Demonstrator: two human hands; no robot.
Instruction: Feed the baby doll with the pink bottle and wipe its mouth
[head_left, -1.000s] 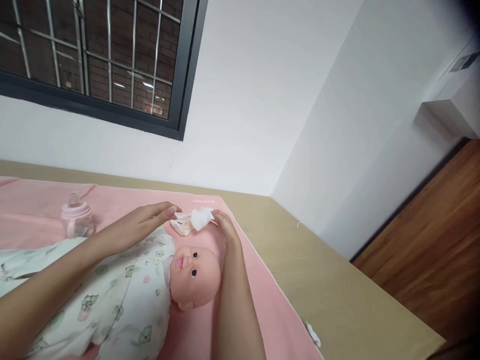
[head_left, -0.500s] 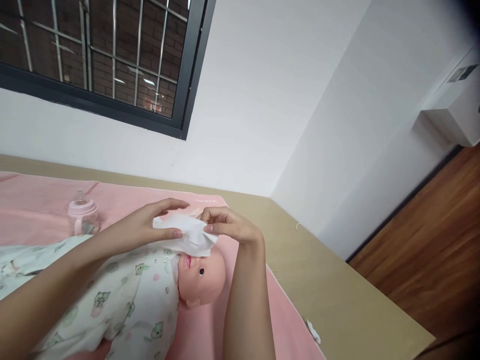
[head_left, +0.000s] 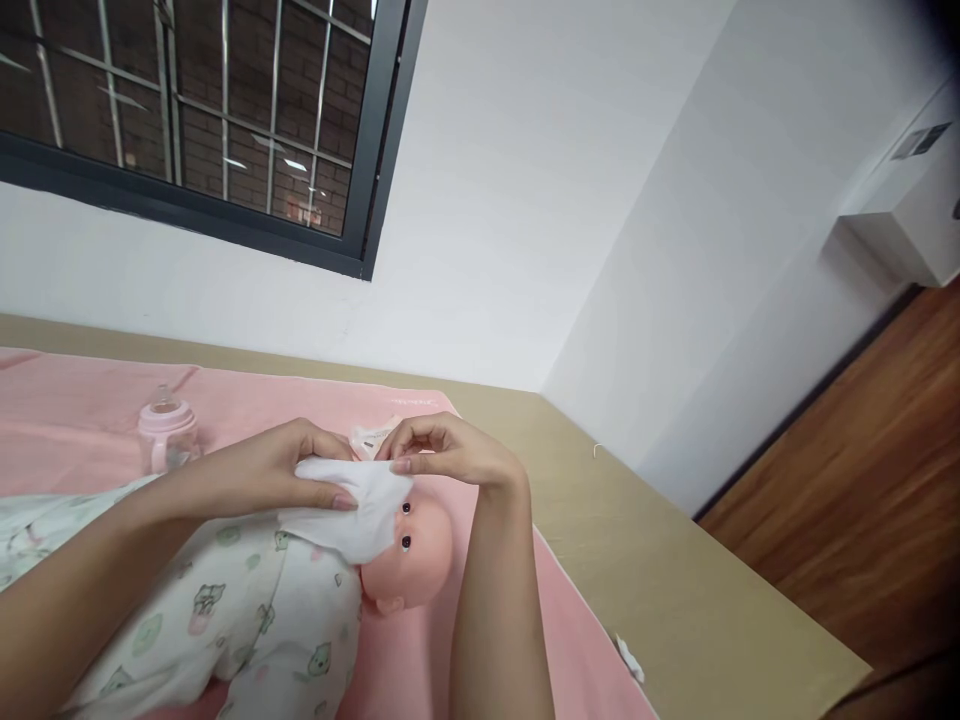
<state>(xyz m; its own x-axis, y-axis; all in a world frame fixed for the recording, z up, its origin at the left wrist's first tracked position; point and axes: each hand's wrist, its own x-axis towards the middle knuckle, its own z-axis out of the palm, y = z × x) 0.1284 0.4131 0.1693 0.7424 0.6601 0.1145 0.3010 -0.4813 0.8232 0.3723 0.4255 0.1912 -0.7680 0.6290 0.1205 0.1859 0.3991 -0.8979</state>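
A white wipe (head_left: 352,525) is stretched between my two hands, over the lower face of a baby doll (head_left: 424,560). My left hand (head_left: 296,470) holds the wipe's left part, thumb on top and fingers behind it. With a pinch of thumb and fingers, my right hand (head_left: 446,450) grips the upper right corner. Both eyes of the doll show, while its mouth is covered. A white cloth with green bear prints (head_left: 247,620) wraps the doll's body. Behind my hands lies a small pale packet (head_left: 367,437), partly hidden.
A pink-topped baby bottle (head_left: 166,430) stands on the pink mat (head_left: 405,660) at the left. The mat lies on a tan table (head_left: 675,590) against the wall. A crumpled white scrap (head_left: 630,660) rests near the mat's right edge. Above is a barred window (head_left: 225,110).
The wipe has shifted left and spread down over the doll's mouth, uncovering its second eye. My left fingers have closed onto the wipe, and my right hand has moved slightly left.
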